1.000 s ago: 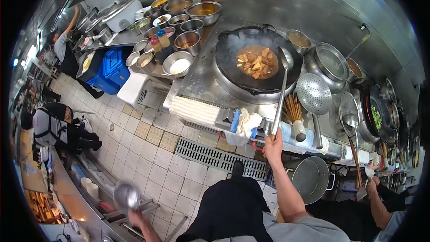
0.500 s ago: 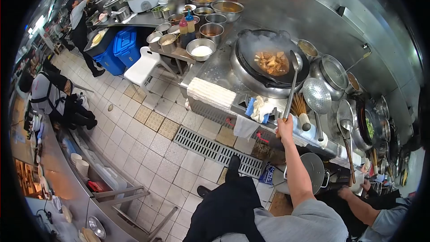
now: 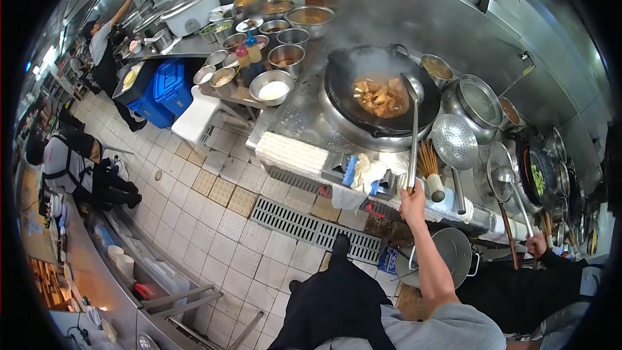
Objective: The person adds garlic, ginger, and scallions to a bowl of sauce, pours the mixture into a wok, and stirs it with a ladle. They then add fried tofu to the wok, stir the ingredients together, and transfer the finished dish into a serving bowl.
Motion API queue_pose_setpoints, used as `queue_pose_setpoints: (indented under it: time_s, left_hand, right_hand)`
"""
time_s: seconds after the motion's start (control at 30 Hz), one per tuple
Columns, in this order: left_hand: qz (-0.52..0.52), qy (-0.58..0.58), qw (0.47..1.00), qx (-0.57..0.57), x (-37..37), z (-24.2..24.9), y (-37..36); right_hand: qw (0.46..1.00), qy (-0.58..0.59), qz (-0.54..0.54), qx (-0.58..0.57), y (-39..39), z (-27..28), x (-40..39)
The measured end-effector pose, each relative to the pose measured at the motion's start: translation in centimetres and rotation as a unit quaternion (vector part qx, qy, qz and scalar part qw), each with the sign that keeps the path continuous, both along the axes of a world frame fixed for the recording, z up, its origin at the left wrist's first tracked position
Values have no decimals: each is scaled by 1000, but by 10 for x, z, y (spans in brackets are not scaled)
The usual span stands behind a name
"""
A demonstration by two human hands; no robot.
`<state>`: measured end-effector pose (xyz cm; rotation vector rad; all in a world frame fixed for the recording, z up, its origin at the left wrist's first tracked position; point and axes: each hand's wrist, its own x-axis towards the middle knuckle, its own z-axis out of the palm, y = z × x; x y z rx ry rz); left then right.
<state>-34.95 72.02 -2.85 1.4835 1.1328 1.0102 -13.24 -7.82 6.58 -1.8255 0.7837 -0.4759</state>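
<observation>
My right hand (image 3: 413, 203) is wrapped round the handle end of a long metal ladle (image 3: 414, 136). The ladle's bowl rests at the right side of a dark wok (image 3: 340, 94), beside brown chunks of food in sauce (image 3: 381, 98). Steam rises from the wok. Below the wok, near my hand, lie white and blue cloths (image 3: 367, 175), a bamboo brush (image 3: 429, 167) and a perforated skimmer (image 3: 455, 141). My left hand is not in view.
Metal bowls of ingredients (image 3: 272, 88) and sauce bottles stand left of the stove. A white stool (image 3: 196, 116) and blue bins (image 3: 170, 87) are beyond. A co-worker's hand (image 3: 536, 245) holds a utensil at right. A large pot (image 3: 451, 256) stands below the counter.
The view has shifted slightly, and the wok appears further left. The co-worker's hand at the right is now higher, at a ladle handle. My right hand still grips the ladle.
</observation>
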Motion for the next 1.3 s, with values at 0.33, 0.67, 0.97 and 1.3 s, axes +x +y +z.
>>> queue_pose_setpoints:
  time_s: [0.33, 0.67, 0.97, 1.3]
  left_hand:
    - [-309, -21, 928, -206, 308, 26, -285]
    - [-547, -8, 799, -250, 591, 71, -482]
    - [-563, 7, 776, -285, 694, 46, -497]
    - [-581, -11, 749, -318, 700, 44, -490]
  right_hand:
    - [960, -5, 202, 193, 33, 52, 52]
    - [908, 74, 348, 221, 98, 40, 179]
    - [913, 136, 312, 226, 148, 46, 209]
    - [870, 119, 295, 376, 169, 54, 206]
